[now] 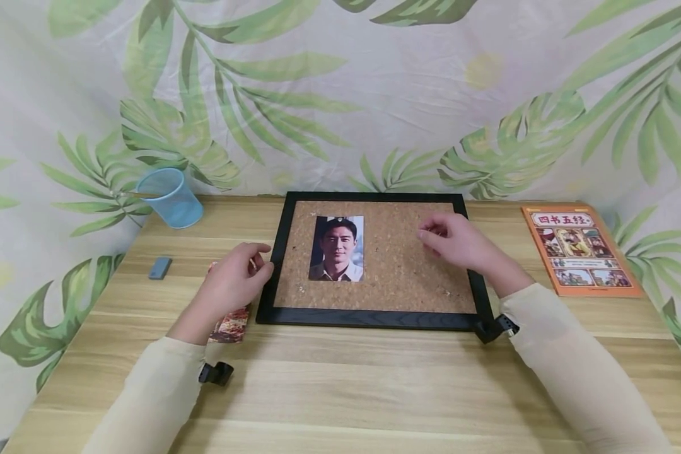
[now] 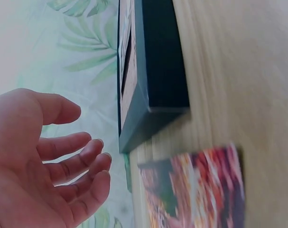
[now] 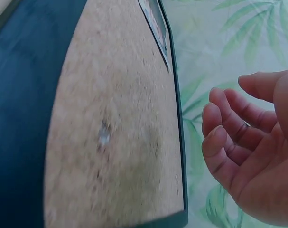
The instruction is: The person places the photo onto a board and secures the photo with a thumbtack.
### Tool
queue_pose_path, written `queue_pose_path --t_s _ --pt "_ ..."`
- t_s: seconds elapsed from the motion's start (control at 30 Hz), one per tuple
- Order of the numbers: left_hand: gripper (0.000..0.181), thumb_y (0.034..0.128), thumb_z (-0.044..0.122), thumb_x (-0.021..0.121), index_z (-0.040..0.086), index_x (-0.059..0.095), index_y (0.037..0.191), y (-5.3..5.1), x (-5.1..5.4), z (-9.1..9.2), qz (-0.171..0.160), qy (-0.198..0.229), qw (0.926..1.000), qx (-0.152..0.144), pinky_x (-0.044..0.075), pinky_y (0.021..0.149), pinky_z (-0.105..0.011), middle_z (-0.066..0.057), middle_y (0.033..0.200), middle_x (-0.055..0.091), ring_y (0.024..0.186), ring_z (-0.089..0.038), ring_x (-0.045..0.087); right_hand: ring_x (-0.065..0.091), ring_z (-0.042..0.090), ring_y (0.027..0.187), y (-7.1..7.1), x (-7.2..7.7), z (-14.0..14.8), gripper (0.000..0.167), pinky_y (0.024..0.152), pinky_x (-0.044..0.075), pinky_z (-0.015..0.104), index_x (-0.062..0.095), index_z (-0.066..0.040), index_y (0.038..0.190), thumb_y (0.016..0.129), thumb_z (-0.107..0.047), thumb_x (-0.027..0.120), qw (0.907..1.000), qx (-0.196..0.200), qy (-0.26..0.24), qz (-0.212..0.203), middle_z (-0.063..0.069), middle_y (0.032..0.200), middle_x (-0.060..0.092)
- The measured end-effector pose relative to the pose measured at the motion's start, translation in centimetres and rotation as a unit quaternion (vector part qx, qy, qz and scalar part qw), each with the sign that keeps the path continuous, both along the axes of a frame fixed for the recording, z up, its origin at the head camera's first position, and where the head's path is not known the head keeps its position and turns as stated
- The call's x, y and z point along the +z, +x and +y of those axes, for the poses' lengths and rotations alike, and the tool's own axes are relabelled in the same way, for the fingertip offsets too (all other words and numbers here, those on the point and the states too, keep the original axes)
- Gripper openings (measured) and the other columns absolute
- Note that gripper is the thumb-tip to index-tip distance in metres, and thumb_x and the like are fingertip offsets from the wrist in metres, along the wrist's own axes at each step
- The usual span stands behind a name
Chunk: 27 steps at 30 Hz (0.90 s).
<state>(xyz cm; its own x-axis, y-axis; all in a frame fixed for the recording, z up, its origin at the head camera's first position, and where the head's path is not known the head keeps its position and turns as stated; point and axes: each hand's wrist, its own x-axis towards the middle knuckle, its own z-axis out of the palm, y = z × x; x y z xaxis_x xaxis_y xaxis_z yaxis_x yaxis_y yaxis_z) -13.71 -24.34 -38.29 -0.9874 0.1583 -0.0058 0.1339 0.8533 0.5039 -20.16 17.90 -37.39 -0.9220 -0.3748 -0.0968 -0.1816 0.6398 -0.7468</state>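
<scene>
A cork board [image 1: 397,252] in a black frame [image 1: 374,317] lies on the table, with a portrait photo [image 1: 337,250] on its left half and a small pin [image 1: 339,219] at the photo's top edge. My left hand [image 1: 235,277] hovers by the frame's left side, over a red patterned picture [image 1: 229,325] that it partly hides; in the left wrist view its loosely bent fingers hold nothing. Above the board's right part is my right hand [image 1: 459,243], fingers loosely curved and, in the right wrist view, holding nothing. A silvery pin [image 3: 104,135] shows on the cork there.
At the back left stands a blue cup [image 1: 178,205] with a thin stick leaning in it. A small grey-blue block [image 1: 160,268] lies in front of the cup. An orange book [image 1: 581,249] is on the right. Patterned cloth [image 1: 397,82] hangs behind the table.
</scene>
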Motion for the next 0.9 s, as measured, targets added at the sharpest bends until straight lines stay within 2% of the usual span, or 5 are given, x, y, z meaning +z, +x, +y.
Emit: queue_pose_path --t_s 0.2,0.3,0.4,0.63,0.9 --pt "0.045 0.1062 0.021 0.062 -0.007 0.062 0.142 1.0 0.2 -1.7 -0.005 -0.019 0.9998 0.001 0.05 0.076 -0.039 -0.016 0.106 0.065 0.087 -0.025 0.061 0.066 0.028 0.085 1.0 -0.1 1.9 0.028 0.067 0.054 0.03 0.068 0.003 0.123 0.113 -0.021 0.058 0.9996 -0.022 0.001 -0.014 0.02 0.1 0.072" --pt "0.048 0.1068 0.024 0.062 -0.007 0.06 0.143 1.4 0.1 -2.5 -0.013 -0.034 0.9993 0.006 0.054 0.079 -0.048 -0.021 0.112 0.067 0.092 -0.031 0.065 0.065 0.029 0.084 1.5 -0.3 3.0 0.029 0.066 0.054 0.03 0.067 0.003 0.123 0.113 -0.022 0.056 0.9994 -0.031 -0.004 -0.016 0.019 0.098 0.07" --pt "0.054 0.1071 0.029 0.063 -0.008 0.057 0.146 1.9 -0.1 -3.4 -0.025 -0.054 0.9981 0.014 0.055 0.091 -0.06 -0.029 0.125 0.067 0.106 -0.044 0.068 0.065 0.028 0.082 1.9 -0.5 4.0 0.031 0.065 0.053 0.029 0.065 0.003 0.124 0.114 -0.024 0.055 0.9991 -0.038 -0.008 -0.016 0.019 0.096 0.069" --pt "0.079 0.1052 0.041 0.066 -0.014 0.041 0.156 3.0 -0.5 -5.6 -0.071 -0.085 0.9933 0.034 0.047 0.103 -0.073 -0.042 0.144 0.052 0.129 -0.06 0.055 0.066 0.018 0.079 2.6 -1.1 6.3 0.035 0.066 0.054 0.028 0.064 0.005 0.128 0.115 -0.026 0.053 0.9979 -0.062 -0.003 -0.02 0.018 0.102 0.071" --pt "0.101 0.0976 0.052 0.075 -0.009 0.03 0.163 3.9 -1.1 -6.7 -0.109 -0.118 0.9846 0.07 0.046 0.096 -0.077 -0.045 0.146 0.038 0.129 -0.066 0.042 0.067 0.016 0.077 3.1 -2.2 9.2 0.037 0.065 0.054 0.028 0.066 0.005 0.126 0.115 -0.027 0.053 0.9955 -0.094 0.015 -0.001 0.017 0.1 0.073"
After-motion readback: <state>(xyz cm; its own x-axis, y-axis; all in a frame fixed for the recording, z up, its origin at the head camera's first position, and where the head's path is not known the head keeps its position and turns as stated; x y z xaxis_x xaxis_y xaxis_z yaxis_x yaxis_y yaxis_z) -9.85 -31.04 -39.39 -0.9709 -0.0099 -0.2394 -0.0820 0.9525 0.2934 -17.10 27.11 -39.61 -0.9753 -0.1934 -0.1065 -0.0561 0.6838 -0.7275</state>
